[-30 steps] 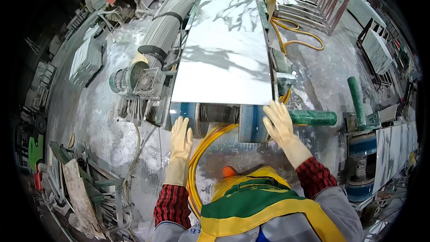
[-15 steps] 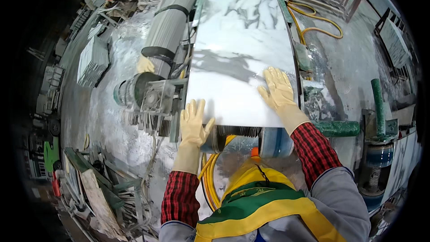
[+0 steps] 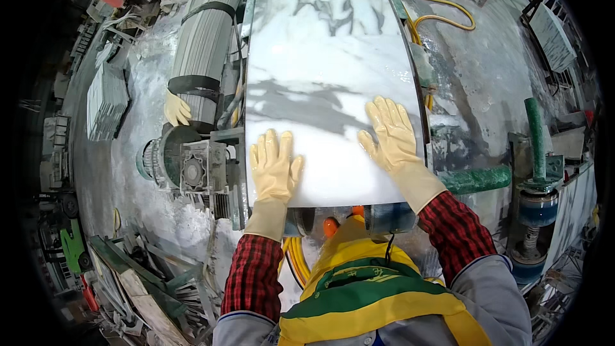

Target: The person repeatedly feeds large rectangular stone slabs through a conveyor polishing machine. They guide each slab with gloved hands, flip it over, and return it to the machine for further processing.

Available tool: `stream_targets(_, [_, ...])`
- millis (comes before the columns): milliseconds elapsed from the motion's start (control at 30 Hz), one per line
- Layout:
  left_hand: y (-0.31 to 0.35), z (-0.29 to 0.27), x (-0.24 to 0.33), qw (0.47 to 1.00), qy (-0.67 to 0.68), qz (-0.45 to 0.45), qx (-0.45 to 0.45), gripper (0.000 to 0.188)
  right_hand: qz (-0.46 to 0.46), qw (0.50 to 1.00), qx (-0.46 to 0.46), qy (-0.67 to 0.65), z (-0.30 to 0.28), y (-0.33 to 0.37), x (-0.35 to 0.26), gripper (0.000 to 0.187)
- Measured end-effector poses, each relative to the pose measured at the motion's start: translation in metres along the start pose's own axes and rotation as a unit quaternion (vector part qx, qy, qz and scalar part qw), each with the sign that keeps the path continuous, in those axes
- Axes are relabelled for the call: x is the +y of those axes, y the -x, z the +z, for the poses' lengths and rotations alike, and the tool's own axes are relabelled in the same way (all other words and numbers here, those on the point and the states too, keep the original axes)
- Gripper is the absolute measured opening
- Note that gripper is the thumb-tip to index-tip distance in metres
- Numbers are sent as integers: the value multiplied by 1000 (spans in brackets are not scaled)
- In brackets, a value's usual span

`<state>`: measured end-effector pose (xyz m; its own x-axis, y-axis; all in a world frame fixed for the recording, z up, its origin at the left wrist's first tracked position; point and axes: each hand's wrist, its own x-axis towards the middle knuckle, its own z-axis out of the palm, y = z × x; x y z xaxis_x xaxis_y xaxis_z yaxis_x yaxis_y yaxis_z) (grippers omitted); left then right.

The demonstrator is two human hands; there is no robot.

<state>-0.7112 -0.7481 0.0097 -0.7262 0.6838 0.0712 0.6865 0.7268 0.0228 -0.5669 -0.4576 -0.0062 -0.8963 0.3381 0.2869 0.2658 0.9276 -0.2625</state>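
Gloved hands flat on a marble slab (image 3: 327, 57).
Left hand (image 3: 274, 165) and right hand (image 3: 389, 133) lie open, gripping nothing; the slab's far end is cut off.

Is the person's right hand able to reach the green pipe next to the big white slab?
Probably yes. The right hand lies flat on the marble slab near its right edge, and the green pipe sits just beyond that edge with nothing between them.
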Motion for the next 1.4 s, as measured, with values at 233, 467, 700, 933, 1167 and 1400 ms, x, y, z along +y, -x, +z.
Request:
stream_targets(233, [-28, -16, -29, 981, 41, 189, -33, 73, -22, 1000, 17, 11, 1, 1, -2, 76])
stream_targets(467, [-31, -14, -28, 984, 74, 162, -29, 69, -10, 1000, -8, 17, -5, 11, -2, 77])
stream_targets(700, [-25, -9, -32, 983, 47, 179, -2, 68, 21, 998, -49, 19, -27, 11, -6, 71])
stream_targets(933, [-21, -12, -29, 981, 61, 183, 13, 64, 22, 999, 15, 27, -28, 30, 25, 64])
stream_targets(1167, [-13, -4, -32, 980, 73, 183, 35, 59, 15, 999, 26, 32, -26, 33, 24, 63])
stream_targets(1400, [-10, -6, -30, 981, 65, 181, 36, 57, 9, 999, 31, 28, -31, 35, 23, 63])
